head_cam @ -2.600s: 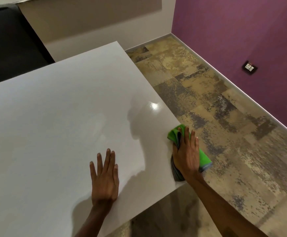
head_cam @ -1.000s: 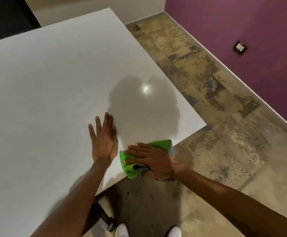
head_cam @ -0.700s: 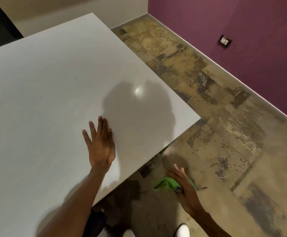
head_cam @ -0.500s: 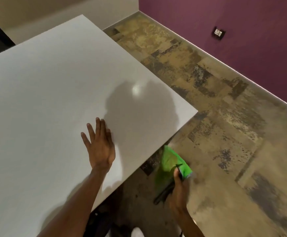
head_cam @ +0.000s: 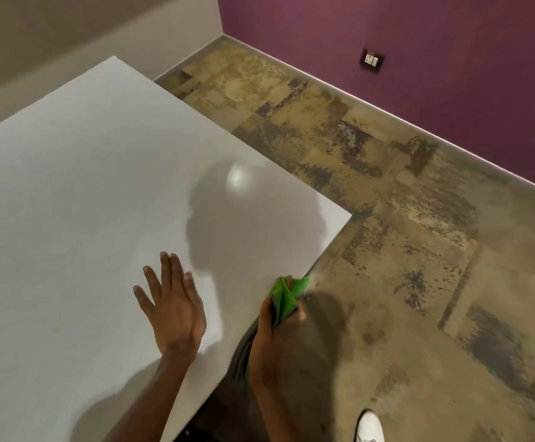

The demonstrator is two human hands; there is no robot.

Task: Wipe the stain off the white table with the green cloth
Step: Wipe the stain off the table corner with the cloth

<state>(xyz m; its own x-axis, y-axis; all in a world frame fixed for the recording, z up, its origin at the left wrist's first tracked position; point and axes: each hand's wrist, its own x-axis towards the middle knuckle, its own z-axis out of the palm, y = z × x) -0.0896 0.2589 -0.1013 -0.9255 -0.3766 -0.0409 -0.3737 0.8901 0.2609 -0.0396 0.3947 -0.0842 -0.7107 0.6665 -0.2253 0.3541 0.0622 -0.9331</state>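
Note:
The white table [head_cam: 84, 193] fills the left half of the view, its near right corner pointing toward the floor. My left hand [head_cam: 172, 306] lies flat on the tabletop near the front edge, fingers spread. My right hand [head_cam: 275, 327] is just off the table's front edge and grips the bunched green cloth [head_cam: 287, 293], which touches or nearly touches that edge. No stain shows on the table surface from here.
Mottled brown and grey floor [head_cam: 403, 250] stretches to the right. A purple wall [head_cam: 419, 59] with a socket [head_cam: 372, 60] stands at the back right. My white shoe [head_cam: 369, 425] shows at the bottom. A beige wall lies behind the table.
My right hand swept the cloth off the front edge, dropped below the table, then rose back up beside the edge with the cloth bunched. My left hand stayed flat on the table.

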